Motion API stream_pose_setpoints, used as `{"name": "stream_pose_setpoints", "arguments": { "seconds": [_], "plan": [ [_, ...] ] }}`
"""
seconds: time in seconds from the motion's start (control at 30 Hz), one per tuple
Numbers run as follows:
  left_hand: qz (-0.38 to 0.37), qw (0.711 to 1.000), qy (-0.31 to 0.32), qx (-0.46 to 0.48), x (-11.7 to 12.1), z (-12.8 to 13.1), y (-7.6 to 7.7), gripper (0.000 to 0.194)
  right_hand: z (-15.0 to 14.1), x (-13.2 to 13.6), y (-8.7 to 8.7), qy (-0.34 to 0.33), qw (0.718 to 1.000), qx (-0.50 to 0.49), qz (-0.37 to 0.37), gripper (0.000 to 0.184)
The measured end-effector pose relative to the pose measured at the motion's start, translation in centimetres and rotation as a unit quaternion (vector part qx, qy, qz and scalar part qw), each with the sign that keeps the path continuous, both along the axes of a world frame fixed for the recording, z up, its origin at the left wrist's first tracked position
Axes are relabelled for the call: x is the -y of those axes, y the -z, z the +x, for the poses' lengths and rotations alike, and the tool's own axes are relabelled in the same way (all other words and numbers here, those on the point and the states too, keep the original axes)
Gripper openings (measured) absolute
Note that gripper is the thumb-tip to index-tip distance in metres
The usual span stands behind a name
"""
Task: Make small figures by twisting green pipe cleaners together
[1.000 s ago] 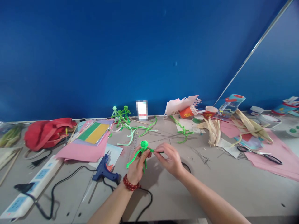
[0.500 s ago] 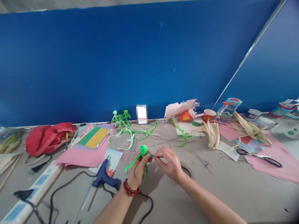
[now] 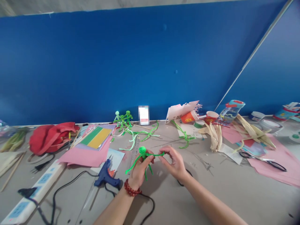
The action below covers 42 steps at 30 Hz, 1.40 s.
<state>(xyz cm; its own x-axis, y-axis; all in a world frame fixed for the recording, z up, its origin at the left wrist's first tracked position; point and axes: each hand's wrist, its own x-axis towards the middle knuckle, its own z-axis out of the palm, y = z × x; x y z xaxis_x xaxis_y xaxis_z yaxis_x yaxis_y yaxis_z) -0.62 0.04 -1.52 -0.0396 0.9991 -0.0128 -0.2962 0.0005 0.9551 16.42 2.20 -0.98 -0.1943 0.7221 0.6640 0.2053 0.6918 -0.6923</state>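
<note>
A small bright green stick figure (image 3: 142,151) with a round wound head and thin cord-like limbs is pinched at its body by my left hand (image 3: 138,172), which wears a red bead bracelet. One limb hangs out to the left and others point down below the fingers. Its right-hand limb stretches sideways to my right hand (image 3: 173,162), whose thumb and index finger are at the tip. Behind them, several similar green figures (image 3: 122,120) stand against the blue wall. Loose green strands (image 3: 150,132) and another green limbed piece (image 3: 186,136) lie on the table.
A blue glue gun (image 3: 106,176) and a power strip (image 3: 35,190) lie left, near pink paper (image 3: 86,156) and a red bag (image 3: 51,137). Thin wires (image 3: 203,161), dried husks (image 3: 214,137), scissors (image 3: 262,159) and paper cups (image 3: 189,117) are right. A ruler (image 3: 136,150) lies behind my left hand.
My right fingers have moved right, away from my left hand. The green limb between the hands now shows at full length, where a short dark end was visible before.
</note>
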Motion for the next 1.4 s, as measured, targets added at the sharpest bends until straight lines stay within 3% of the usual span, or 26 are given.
{"name": "stream_pose_setpoints", "arguments": {
  "seconds": [0.13, 0.57, 1.0, 1.13, 1.27, 1.33, 1.4],
  "plan": [
    [0.001, 1.000, 0.002, 0.002, 0.0, 0.1, 0.0, 0.022, -0.2, 0.0, -0.2, -0.015, 1.000, 0.007, 0.020, 0.007],
    [0.018, 0.999, -0.038, 0.023, -0.1, 0.2, 0.4, 0.016, 0.0, -0.1, 0.0, 0.027, 0.999, -0.009, 0.031, 0.010],
    [-0.012, 0.996, -0.080, 0.024, -0.3, 0.0, 0.3, 0.022, 0.1, -0.6, -0.1, 0.016, 0.999, -0.014, 0.038, 0.010],
    [-0.015, 0.995, -0.100, 0.016, -0.3, 0.0, 0.7, 0.026, 0.2, -0.5, 0.3, 0.022, 1.000, -0.010, -0.001, 0.006],
    [-0.041, 0.991, -0.128, 0.024, -0.3, 0.3, 0.7, 0.032, 0.4, -2.0, 0.8, 0.031, 0.996, -0.038, -0.076, 0.016],
    [-0.038, 0.991, -0.125, 0.032, -0.2, 0.6, 0.6, 0.032, -0.1, -3.8, 0.4, 0.040, 0.994, 0.017, -0.096, 0.019],
    [-0.024, 0.994, -0.101, 0.044, -0.1, 0.8, 0.3, 0.032, -1.4, -6.3, -0.4, 0.045, 0.982, 0.143, -0.114, 0.022]
  ]
}}
